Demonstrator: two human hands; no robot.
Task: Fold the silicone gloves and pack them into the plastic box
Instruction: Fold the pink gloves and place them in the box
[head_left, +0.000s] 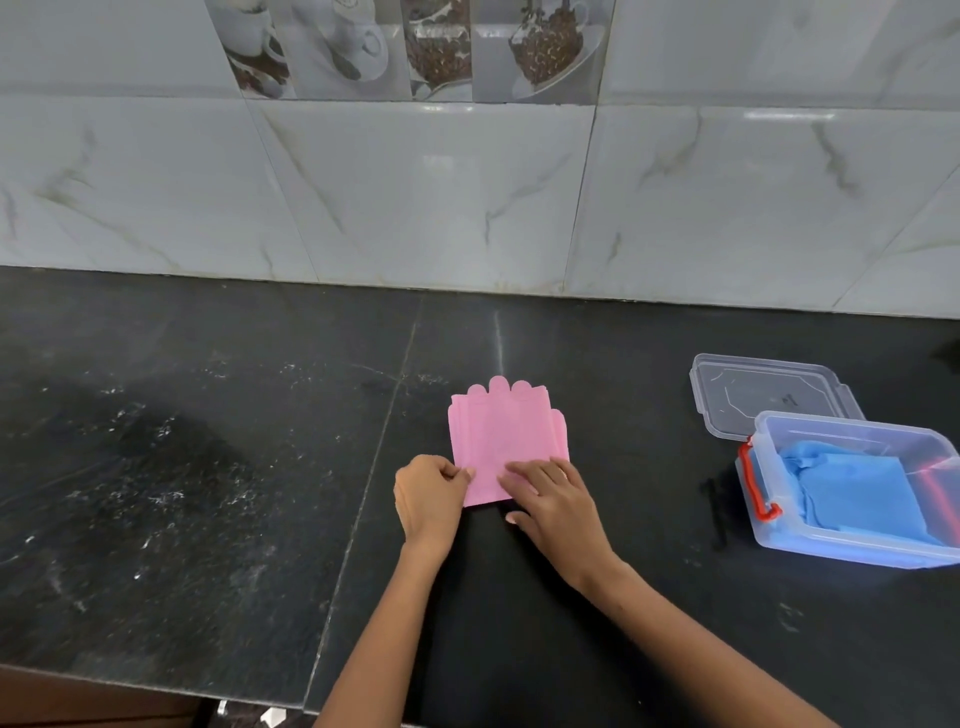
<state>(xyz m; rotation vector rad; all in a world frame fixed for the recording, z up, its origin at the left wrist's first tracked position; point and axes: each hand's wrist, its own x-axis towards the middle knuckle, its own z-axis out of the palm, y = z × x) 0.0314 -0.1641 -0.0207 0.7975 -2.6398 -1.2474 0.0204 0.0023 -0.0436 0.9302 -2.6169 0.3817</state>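
Two hands work at the near edge of a pink silicone glove that lies flat on the dark stone worktop, its rounded fingertips pointing to twelve o'clock, toward the tiled wall; the glove looks folded lengthwise, with layered edges showing along its three o'clock side. The left hand sits at the glove's seven o'clock corner, its grip pinching that edge between thumb and curled fingers; the right hand lies on the glove's five o'clock corner, its fingers straight and pressing the material flat, its grip released. At three o'clock from the glove, well apart from it, stands the clear plastic box with red latches; folded blue gloves lie inside it. The box's clear lid rests on the worktop just beyond the box, at its eleven o'clock, touching or nearly touching its far rim; which cannot be told.
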